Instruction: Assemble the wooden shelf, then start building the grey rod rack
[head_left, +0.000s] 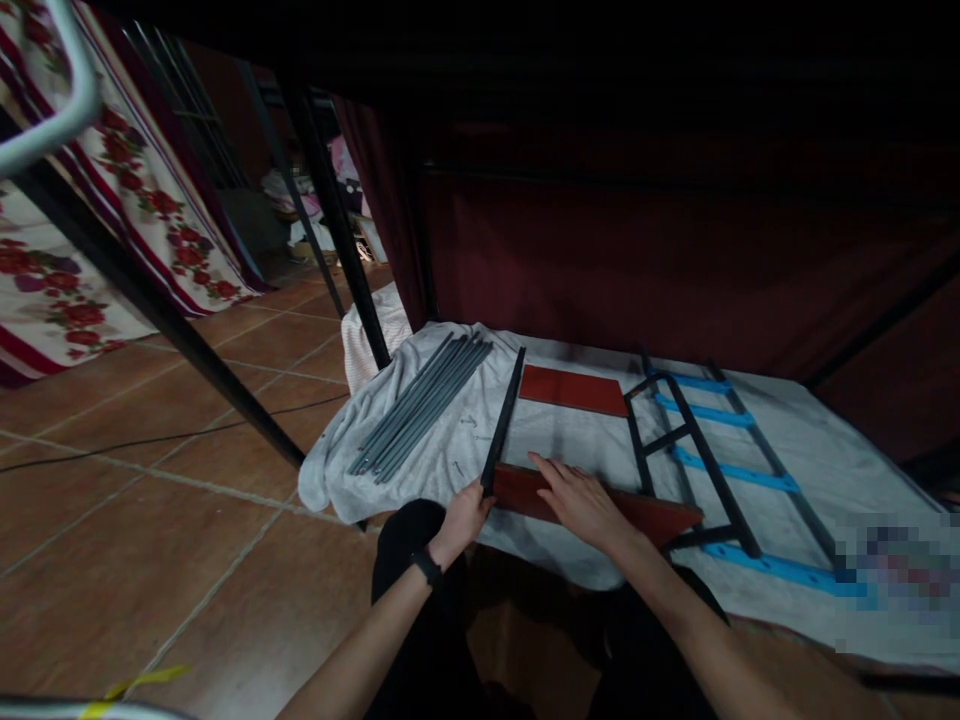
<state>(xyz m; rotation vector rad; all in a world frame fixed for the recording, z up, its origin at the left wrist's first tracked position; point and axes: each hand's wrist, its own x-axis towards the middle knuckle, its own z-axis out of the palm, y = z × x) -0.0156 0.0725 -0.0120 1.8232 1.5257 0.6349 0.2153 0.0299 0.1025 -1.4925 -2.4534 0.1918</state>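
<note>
My left hand point(466, 518), with a dark band on its wrist, is closed around the near end of a dark metal bar point(506, 415). The bar slants away from me along the left ends of two reddish-brown boards. Fingers stretched out, my right hand point(581, 498) lies over the near board point(517, 492), which is partly covered by it. Farther back the second board point(574, 389) lies flat. At the boards' right ends stands a dark metal frame point(701, 455) with crosspieces. Whether the bar is joined to the boards I cannot tell.
Several grey tubes point(424, 410) lie bundled on the grey blanket point(330, 480), with small screws point(469, 422) nearby. To the right is a ladder-like piece with blue strips point(739, 470). Dark bed posts point(345, 235) and a dark bed frame overhead enclose the space. A cable point(187, 435) crosses the tiled floor.
</note>
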